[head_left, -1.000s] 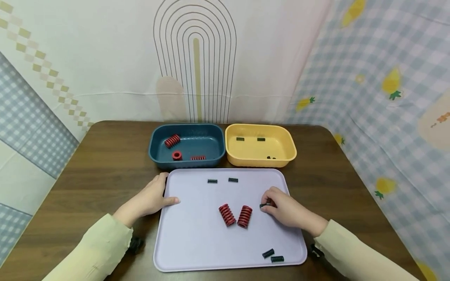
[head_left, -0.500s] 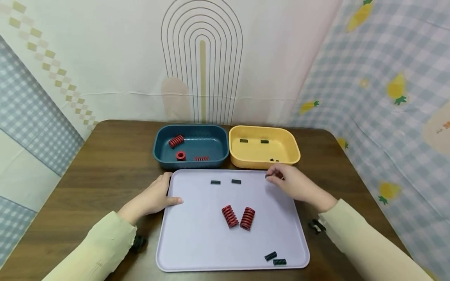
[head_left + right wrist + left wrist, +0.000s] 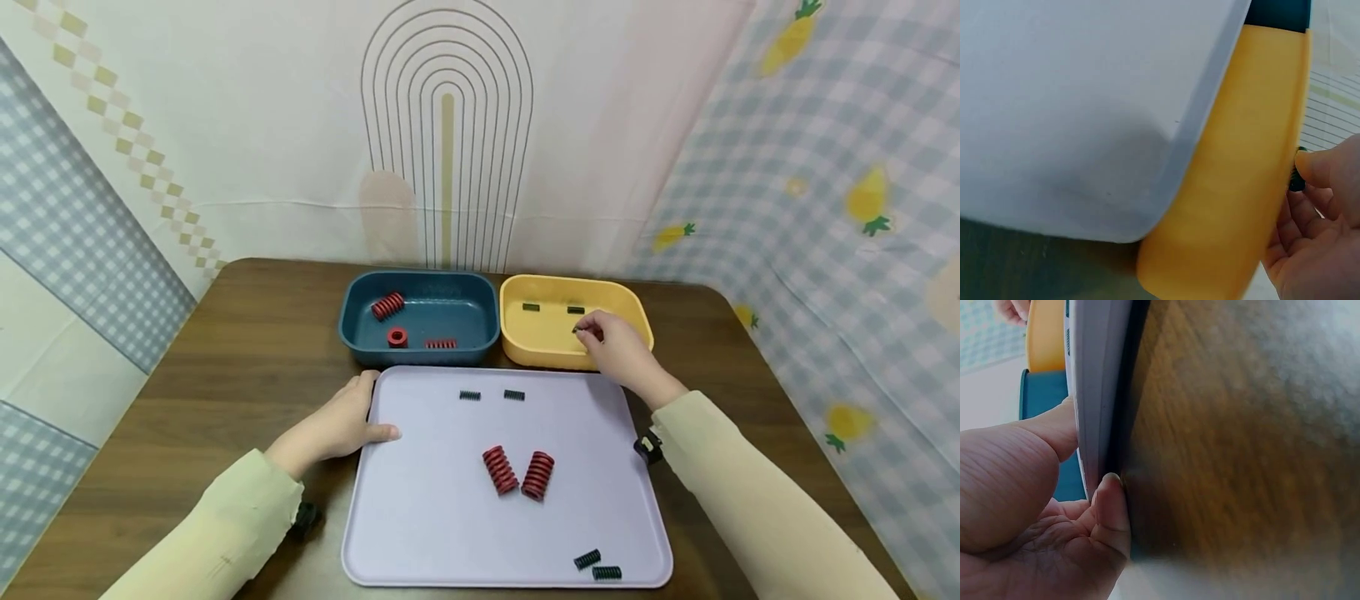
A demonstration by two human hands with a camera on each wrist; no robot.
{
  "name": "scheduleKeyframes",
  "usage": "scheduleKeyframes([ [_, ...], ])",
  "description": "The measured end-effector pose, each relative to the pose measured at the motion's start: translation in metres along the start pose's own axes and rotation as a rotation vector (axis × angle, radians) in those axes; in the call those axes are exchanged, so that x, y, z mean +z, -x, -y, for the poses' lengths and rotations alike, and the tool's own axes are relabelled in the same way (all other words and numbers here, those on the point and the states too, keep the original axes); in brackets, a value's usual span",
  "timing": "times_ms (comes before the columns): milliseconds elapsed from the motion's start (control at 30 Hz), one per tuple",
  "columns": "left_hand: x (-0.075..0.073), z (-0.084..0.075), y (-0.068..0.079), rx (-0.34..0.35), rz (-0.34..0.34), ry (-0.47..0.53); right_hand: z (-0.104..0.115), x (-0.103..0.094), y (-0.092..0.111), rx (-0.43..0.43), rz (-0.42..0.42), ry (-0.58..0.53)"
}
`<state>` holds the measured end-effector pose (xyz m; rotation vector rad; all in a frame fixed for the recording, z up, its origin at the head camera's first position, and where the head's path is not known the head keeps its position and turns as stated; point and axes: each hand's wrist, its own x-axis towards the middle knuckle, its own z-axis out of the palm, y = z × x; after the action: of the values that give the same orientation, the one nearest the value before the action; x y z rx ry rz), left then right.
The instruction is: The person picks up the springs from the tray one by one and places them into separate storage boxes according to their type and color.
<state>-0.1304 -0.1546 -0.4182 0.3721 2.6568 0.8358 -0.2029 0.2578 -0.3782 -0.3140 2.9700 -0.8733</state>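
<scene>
My right hand (image 3: 621, 348) is over the front of the yellow bin (image 3: 641, 333), pinching a small dark green spring (image 3: 1297, 178) between thumb and fingers. On the left, my left hand (image 3: 341, 423) grips the edge of the pale lilac tray (image 3: 427, 500). Its thumb lies over the rim, and in the left wrist view a fingertip (image 3: 1110, 500) sits against the tray's outer side. Two red springs (image 3: 500, 470) lie mid-tray, angled toward each other. Small dark green springs lie as a pair near the far edge (image 3: 470, 396) and another near the right front corner (image 3: 607, 572).
A dark blue bin (image 3: 420, 357) with several red springs stands left of the yellow one, both behind the tray. Small green springs (image 3: 531, 307) lie in the yellow bin. All stand on a brown wooden table (image 3: 247, 350), with patterned cloth (image 3: 300, 150) behind.
My right hand has lifted the small spring from the tray's right side and carried it away from me to over the yellow bin. The left hand keeps its hold. The head view has shifted slightly.
</scene>
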Motion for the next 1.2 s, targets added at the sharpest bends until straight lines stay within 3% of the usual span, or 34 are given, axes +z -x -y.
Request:
scheduleKeyframes([
  [400, 0.002, 0.000, 0.000, -0.010, 0.012, -0.006, -0.002, 0.016, -0.002, 0.006, -0.013, -0.027],
  [833, 0.002, 0.000, 0.000, -0.027, 0.028, -0.003, -0.006, 0.011, 0.005, 0.011, -0.031, -0.052],
  [1100, 0.001, -0.002, 0.001, -0.012, 0.028, -0.010, -0.008, -0.001, 0.028, -0.109, -0.143, -0.051],
  [1200, 0.000, -0.003, 0.000, -0.011, 0.030, -0.011, -0.002, -0.003, 0.040, -0.160, -0.148, -0.064],
])
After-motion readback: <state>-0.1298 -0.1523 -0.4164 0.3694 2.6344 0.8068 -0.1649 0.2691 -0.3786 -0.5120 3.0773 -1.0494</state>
